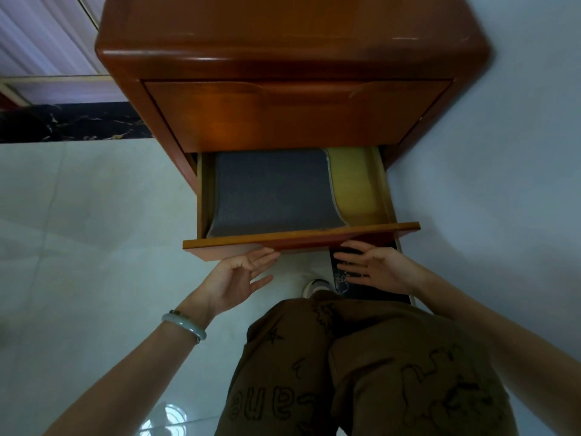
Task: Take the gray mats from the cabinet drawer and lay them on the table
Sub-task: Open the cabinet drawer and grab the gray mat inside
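The lower drawer [301, 236] of an orange-brown wooden cabinet [292, 45] stands pulled out. A stack of gray mats [273, 193] lies flat in its left and middle part; bare yellow drawer bottom [358, 184] shows on the right. My left hand [242, 275] is just below the drawer front, palm up, fingers apart, fingertips at its underside. My right hand [374, 269] is under the drawer's right end, open and holding nothing.
The upper drawer [295, 114] is closed. A pale wall [503, 152] runs along the cabinet's right side. Glossy white floor tiles [94, 247] spread to the left, with a black marble strip [72, 121] behind. My knees in brown trousers [361, 366] fill the foreground.
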Demonstrator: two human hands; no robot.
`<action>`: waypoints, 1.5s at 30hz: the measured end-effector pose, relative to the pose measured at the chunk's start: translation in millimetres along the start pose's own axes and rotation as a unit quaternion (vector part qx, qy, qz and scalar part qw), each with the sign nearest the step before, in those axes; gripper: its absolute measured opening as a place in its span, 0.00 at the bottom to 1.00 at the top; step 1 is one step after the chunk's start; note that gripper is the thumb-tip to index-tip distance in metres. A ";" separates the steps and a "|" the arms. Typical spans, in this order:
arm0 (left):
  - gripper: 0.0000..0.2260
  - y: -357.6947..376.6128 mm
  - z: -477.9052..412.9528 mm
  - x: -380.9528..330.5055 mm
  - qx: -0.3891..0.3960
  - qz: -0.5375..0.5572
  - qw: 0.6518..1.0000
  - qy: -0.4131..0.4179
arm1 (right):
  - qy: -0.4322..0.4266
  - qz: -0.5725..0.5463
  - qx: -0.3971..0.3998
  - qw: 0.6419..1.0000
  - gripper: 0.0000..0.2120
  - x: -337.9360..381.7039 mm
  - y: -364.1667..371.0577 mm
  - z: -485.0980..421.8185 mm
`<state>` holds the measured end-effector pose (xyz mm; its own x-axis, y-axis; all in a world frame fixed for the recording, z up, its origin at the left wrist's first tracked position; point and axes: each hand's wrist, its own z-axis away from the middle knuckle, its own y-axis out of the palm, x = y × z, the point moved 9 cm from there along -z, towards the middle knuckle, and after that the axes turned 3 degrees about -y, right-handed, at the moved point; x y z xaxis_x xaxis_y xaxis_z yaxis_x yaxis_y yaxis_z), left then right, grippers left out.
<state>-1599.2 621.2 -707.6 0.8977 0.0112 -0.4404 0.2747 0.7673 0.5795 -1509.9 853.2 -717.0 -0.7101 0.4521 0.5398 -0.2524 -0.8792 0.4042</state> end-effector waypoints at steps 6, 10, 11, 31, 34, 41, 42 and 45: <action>0.17 3.4 13.5 -16.1 -0.015 -0.169 0.985 -0.036 | 0.043 0.186 0.019 0.981 0.26 30.0 4.3 12.6; 0.20 13.1 32.6 -83.3 0.026 -0.278 0.960 -0.002 | 0.017 0.284 0.067 0.956 0.31 87.8 21.7 19.1; 0.18 12.9 31.6 -104.4 0.007 -0.267 0.963 0.028 | -0.006 0.269 0.068 0.961 0.29 104.0 28.2 16.2; 0.30 -77.2 -72.2 -128.0 -0.354 -0.529 0.768 -0.073 | 0.027 0.335 -0.234 0.913 0.24 107.4 -18.2 -98.9; 0.31 -79.6 -71.5 -125.3 -0.365 -0.494 0.786 -0.073 | 0.023 0.356 -0.238 0.903 0.21 106.5 -24.7 -100.6; 0.33 -66.2 -78.0 -121.7 -0.342 -0.400 0.849 -0.054 | 0.013 0.367 -0.279 0.887 0.15 120.8 -53.4 -89.1; 0.32 -62.2 -80.3 -118.9 -0.329 -0.378 0.864 -0.048 | 0.010 0.371 -0.287 0.883 0.15 123.6 -57.8 -85.6; 0.26 -45.2 -83.0 -112.6 -0.299 -0.336 0.893 -0.032 | 0.008 0.397 -0.306 0.865 0.14 130.7 -67.8 -79.2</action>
<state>-1741.3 638.5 -741.1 0.6231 -0.6016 -0.4998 0.5427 0.7927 -0.2777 -1637.6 960.0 -732.3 -0.8274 -0.3291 0.4550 0.0224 -0.8290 -0.5589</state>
